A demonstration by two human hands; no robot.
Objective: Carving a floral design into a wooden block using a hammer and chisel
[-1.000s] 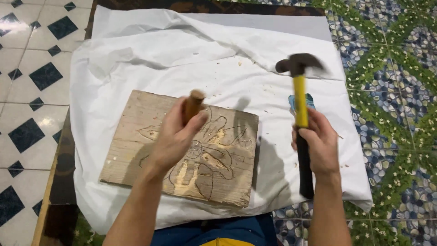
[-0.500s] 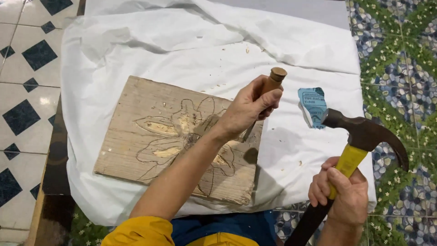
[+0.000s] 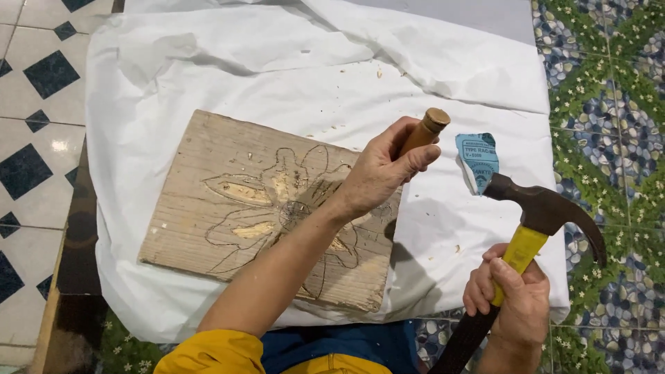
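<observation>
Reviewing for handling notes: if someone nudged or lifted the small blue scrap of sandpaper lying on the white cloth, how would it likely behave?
The blue sandpaper scrap looks thin and torn-edged, so it is probably very light and would flex rather than stay stiff. It lies flat on the white cloth, so it should slide or snag, not roll. Lying close by the hammer head, it could easily be brushed aside.

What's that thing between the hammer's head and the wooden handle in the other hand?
In the head view, a torn blue piece of sandpaper lies on the white cloth between the hammer and the chisel handle.
</observation>
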